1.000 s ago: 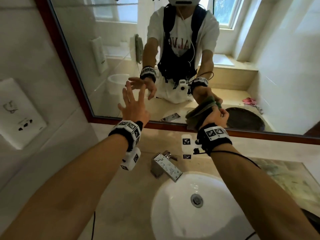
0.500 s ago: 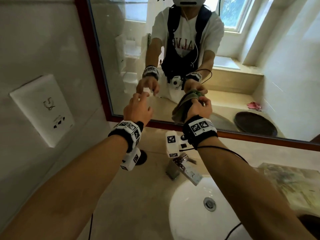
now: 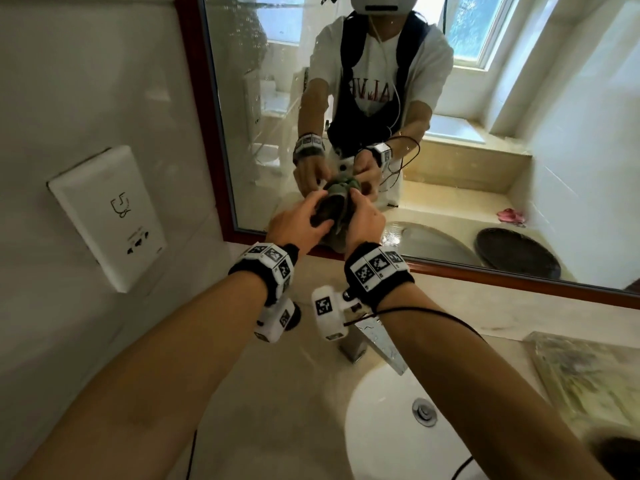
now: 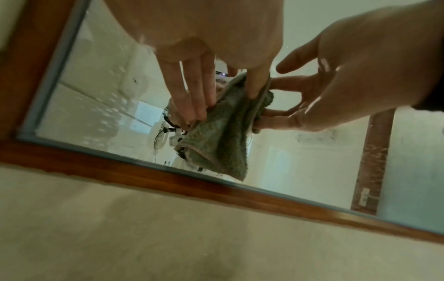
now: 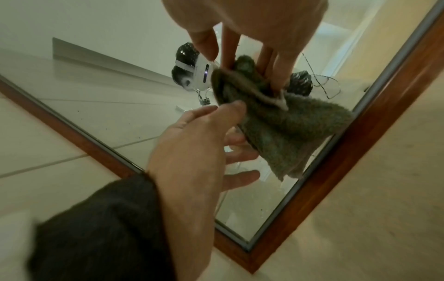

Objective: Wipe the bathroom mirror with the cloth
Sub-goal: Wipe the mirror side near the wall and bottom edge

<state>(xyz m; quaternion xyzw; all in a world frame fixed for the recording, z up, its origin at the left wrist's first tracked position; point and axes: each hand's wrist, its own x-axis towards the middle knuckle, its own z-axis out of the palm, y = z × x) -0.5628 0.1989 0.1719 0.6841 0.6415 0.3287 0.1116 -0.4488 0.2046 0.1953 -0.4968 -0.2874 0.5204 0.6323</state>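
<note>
A folded grey-green cloth (image 3: 334, 216) hangs between both hands, just in front of the mirror (image 3: 450, 202) near its lower left corner. My left hand (image 3: 311, 220) pinches the cloth's left side; in the left wrist view its thumb and fingers (image 4: 199, 106) close on the cloth (image 4: 221, 140). My right hand (image 3: 360, 209) grips the right side. The right wrist view shows its fingers (image 5: 276, 72) clamped in the folds of the cloth (image 5: 288, 129), thumb held clear. The mirror's red-brown frame (image 3: 204, 133) runs beside and below the hands.
A chrome faucet (image 3: 377, 337) and white basin (image 3: 398, 427) sit on the beige counter (image 3: 277, 393) below the hands. A white socket plate (image 3: 104, 216) is on the left wall. A marbled, plastic-covered slab (image 3: 588, 375) lies at the counter's right.
My left hand, open and apart a second ago, has come across and taken hold of the cloth. Both hands now sit closer to the mirror's lower left corner.
</note>
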